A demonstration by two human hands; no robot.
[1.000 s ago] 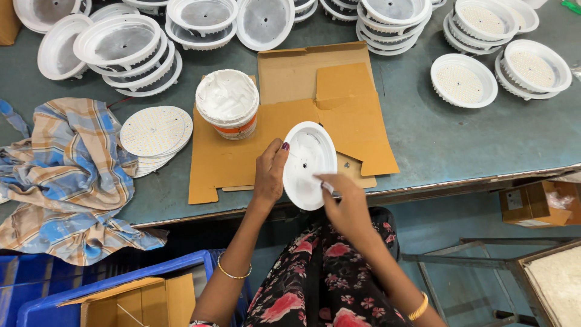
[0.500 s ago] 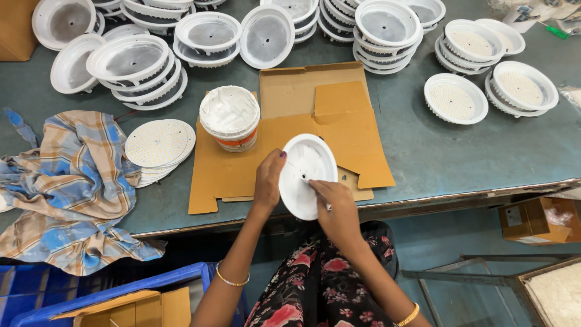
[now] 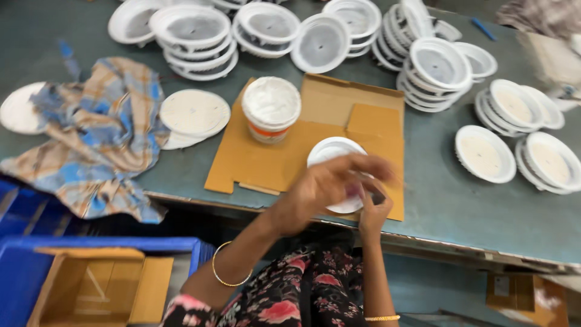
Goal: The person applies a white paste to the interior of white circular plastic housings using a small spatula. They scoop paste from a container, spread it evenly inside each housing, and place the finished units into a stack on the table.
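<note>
Plastic makes up the round white disc-shaped housing [image 3: 334, 158] at the near edge of the grey-green tabletop [image 3: 448, 200], over a flattened sheet of brown cardboard [image 3: 290, 157]. The left hand [image 3: 324, 184] crosses in front of it, fingers curled loosely around its lower rim, blurred. The right hand [image 3: 374, 209] comes up from below the near edge, fingers pinched together against the disc's lower right side; whether it holds a small tool there cannot be told. The disc is tilted, its flat face turned up and toward the camera; being round, it shows no long axis.

Just behind it on the cardboard stands a white tub with an orange band [image 3: 270, 109], full of white paste. Left of the cardboard lies a short pile of flat cream-coloured round plates [image 3: 193, 115], and beyond that a blue and tan checked cloth [image 3: 103, 142] hangs over the near left edge. Stacks of white ribbed round housings [image 3: 436, 66] crowd the far edge and right side. Below the tabletop, a blue plastic crate [image 3: 36, 260] holds an open brown cardboard box [image 3: 97, 290].
</note>
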